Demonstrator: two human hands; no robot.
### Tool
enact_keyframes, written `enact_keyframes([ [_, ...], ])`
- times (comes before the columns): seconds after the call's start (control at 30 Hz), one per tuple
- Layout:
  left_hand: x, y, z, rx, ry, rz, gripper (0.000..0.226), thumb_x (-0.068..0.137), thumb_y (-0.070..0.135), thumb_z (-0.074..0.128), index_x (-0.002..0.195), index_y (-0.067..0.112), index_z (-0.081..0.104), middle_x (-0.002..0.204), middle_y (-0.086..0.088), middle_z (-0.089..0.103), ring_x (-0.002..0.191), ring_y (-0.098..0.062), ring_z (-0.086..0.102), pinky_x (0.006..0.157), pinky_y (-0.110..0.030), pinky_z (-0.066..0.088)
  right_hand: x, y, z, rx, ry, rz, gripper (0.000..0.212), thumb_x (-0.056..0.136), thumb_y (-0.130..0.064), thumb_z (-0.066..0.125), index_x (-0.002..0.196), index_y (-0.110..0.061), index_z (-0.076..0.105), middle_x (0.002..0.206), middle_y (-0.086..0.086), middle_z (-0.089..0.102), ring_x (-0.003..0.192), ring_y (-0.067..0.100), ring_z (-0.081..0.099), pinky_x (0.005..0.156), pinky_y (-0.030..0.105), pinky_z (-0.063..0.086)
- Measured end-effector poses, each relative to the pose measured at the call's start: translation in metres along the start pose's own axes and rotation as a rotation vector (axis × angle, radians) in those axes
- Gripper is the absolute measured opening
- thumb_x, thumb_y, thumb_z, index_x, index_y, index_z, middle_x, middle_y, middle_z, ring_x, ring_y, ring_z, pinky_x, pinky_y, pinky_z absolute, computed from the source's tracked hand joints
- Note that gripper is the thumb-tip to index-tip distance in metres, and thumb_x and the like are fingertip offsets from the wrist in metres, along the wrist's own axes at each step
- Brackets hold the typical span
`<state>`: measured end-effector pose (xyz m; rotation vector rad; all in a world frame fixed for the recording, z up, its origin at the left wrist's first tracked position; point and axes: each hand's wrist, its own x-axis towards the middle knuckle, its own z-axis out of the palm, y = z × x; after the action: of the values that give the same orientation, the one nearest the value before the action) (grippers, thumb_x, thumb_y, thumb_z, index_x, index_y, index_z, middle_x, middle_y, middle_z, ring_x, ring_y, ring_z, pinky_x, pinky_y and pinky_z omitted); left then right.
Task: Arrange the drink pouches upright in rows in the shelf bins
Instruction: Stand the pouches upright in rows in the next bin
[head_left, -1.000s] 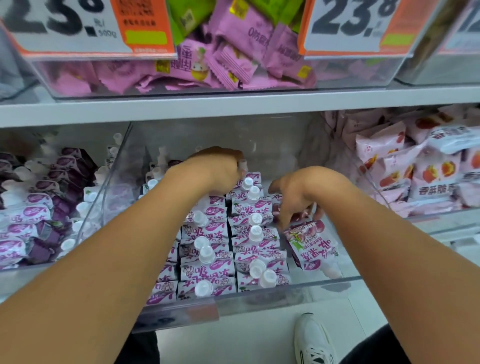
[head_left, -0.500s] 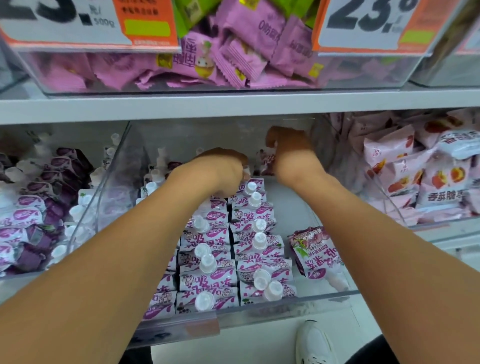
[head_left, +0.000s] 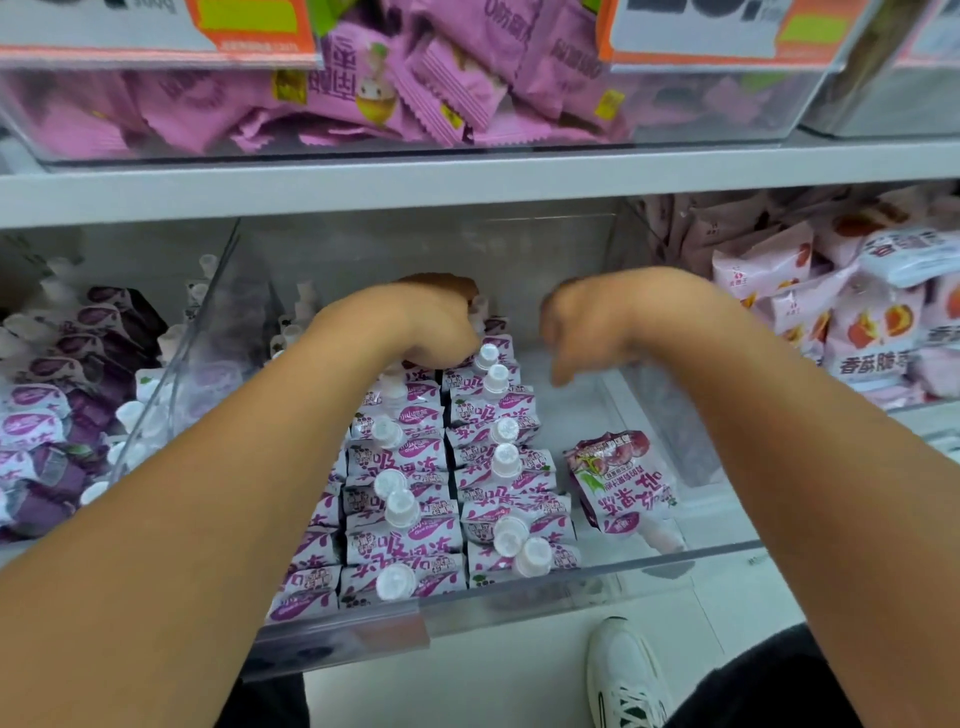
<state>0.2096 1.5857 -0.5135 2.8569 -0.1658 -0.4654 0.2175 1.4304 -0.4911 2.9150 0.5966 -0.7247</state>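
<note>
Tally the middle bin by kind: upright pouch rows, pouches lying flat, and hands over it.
Upright pouch rows: 3 (leftmost partly hidden)
Pouches lying flat: 1
Hands: 2, the left hand and the right hand
Total: 6

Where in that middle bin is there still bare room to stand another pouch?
Bare floor shows along the clear bin's right side, between the upright pouch rows and the right wall, behind the lying cherry pouch and below the right hand. The bin's left and middle are crowded; the left hand rests there.
</note>
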Motion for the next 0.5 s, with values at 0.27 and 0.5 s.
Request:
enact_keyframes([
  [0.27, -0.001, -0.003, 0.005, -0.042, 0.081, 0.029, 0.025, 0.104, 0.032, 0.046, 0.108, 0.01, 0.056, 0.096, -0.011, 0.061, 0.068, -0.016, 0.049, 0.06, -0.032, 0.035, -0.021, -0.01, 0.053, -0.295, -0.325, 0.022, 0.082, 0.055, -0.053, 0.089, 0.124, -0.021, 0.06, 0.112, -0.005, 0.062, 0.088, 0.022, 0.063, 0.081, 0.035, 0.056],
  [0.5, -0.003, -0.004, 0.003, -0.036, 0.057, 0.026, 0.025, 0.105, 0.03, 0.043, 0.118, 0.013, 0.055, 0.095, -0.007, 0.061, 0.067, -0.017, 0.05, 0.065, -0.033, 0.041, -0.017, 0.013, 0.016, -0.112, 0.11, -0.025, 0.026, 0.075, -0.018, 0.08, 0.099, -0.013, 0.071, 0.099, 0.006, 0.07, 0.092, 0.024, 0.064, 0.072, 0.027, 0.05],
])
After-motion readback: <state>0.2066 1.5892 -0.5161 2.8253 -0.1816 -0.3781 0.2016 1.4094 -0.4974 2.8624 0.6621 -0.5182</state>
